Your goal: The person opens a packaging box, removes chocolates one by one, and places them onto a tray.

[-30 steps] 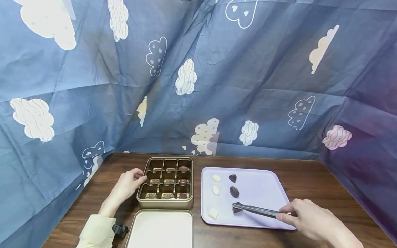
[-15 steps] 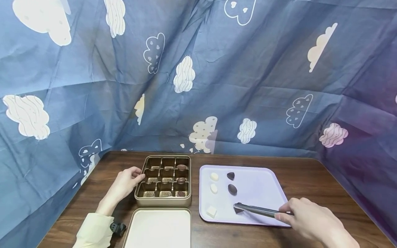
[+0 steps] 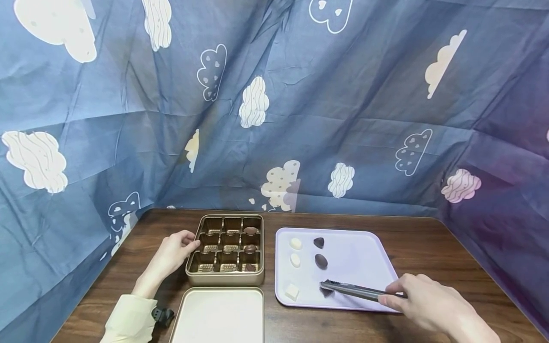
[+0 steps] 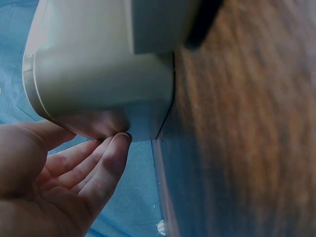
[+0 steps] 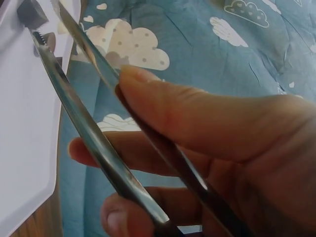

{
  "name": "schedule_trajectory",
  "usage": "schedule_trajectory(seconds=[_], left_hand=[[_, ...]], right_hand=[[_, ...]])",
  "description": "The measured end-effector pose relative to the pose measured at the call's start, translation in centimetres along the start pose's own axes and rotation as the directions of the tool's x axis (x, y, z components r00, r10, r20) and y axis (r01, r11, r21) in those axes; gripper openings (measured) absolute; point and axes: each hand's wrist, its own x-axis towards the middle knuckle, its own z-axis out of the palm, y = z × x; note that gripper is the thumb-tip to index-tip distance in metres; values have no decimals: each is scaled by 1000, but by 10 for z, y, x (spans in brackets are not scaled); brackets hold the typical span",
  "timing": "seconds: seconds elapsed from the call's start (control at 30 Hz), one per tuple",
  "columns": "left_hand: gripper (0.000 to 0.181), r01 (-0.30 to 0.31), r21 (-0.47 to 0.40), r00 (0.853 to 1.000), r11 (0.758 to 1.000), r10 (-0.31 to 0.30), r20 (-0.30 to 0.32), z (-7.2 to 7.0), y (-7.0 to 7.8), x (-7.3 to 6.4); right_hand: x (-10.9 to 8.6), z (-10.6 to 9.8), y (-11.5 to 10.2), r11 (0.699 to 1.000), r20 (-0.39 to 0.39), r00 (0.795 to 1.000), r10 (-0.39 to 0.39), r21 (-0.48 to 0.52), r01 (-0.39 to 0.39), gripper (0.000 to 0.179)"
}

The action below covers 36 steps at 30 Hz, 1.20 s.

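My left hand touches the left wall of a gold tin box with its fingertips, as the left wrist view shows. The box has a divided insert; its right column holds brown chocolates, one per compartment. My right hand grips metal tongs, thumb on one arm and fingers on the other. The tongs' tips stand apart at a dark chocolate on the lilac tray; whether they touch it I cannot tell. Also on the tray are an oval dark chocolate and a smaller pointed dark chocolate.
White chocolates form the tray's left column: two ovals, the nearer one mid-tray, and a square one in front. A pale tin lid lies before the box. Behind the wooden table hangs a blue cloud-patterned cloth.
The tongs' tips have shifted slightly at the front dark chocolate, lately a little to the left. The left hand stays at the box. The whole head view has moved slightly.
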Motion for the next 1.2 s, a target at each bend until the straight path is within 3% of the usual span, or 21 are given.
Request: schedule_trajectory(seconds=[0.17,0.5,0.7,0.83,1.0,1.2], left_hand=[[22,5,10,1000,1000,-5,7,0,2,0],[22,3,9,1000,1000,-3,8,0,1,-1],[20,4,5,1000,1000,-4,8,0,2,-1],[21,2,-1,1000,1000,-2,8,-1,0,-2],[21,15,6,1000,1000,-15,-10,-2,-1,-3],[22,8,1,1000,1000,-8,5,-1,1,-2]], right_hand=[[-6,-4,7,999,7,1000,-15,40,14,34],[-6,-12,12,998,-29,999,26,60,-24,57],[-8,-14,4,998,-104,994,23,60,-17,55],[-6,-8,-9,999,-196,981,0,51,10,53],[8,5,-38,998,-309,949,-65,-13,64,49],[18,21,-65,992,-379,917,-123,-57,110,39]])
